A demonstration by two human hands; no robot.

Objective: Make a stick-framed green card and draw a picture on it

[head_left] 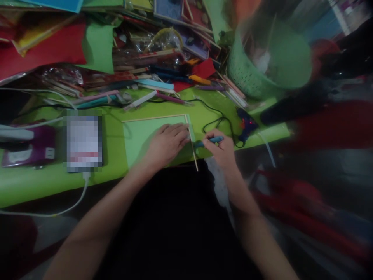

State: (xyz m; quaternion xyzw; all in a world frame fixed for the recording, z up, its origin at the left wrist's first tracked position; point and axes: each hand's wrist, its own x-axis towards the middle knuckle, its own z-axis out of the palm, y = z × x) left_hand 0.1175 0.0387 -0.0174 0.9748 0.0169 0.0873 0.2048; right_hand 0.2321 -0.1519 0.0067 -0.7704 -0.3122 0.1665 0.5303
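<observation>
A light green sheet [136, 136] lies on the table before me, with one thin wooden stick [154, 118] along its far edge. My left hand [167, 144] rests flat on this sheet, fingers stretched towards a second thin stick [195, 160]. That stick runs down the sheet's right side and pokes out past the table's near edge. Closed around a slim blue pen-like tool [216, 139], my right hand [223, 147] is just right of the second stick. The tool's tip points left, close to the stick; whether it touches cannot be made out.
A dark glue gun [247, 124] with a black cord lies to the right. Behind it stands a green perforated basket [247, 74]. A phone [84, 142] on a white cable lies left, beside a purple box [43, 146]. Pens, sticks and coloured paper [58, 46] crowd the back.
</observation>
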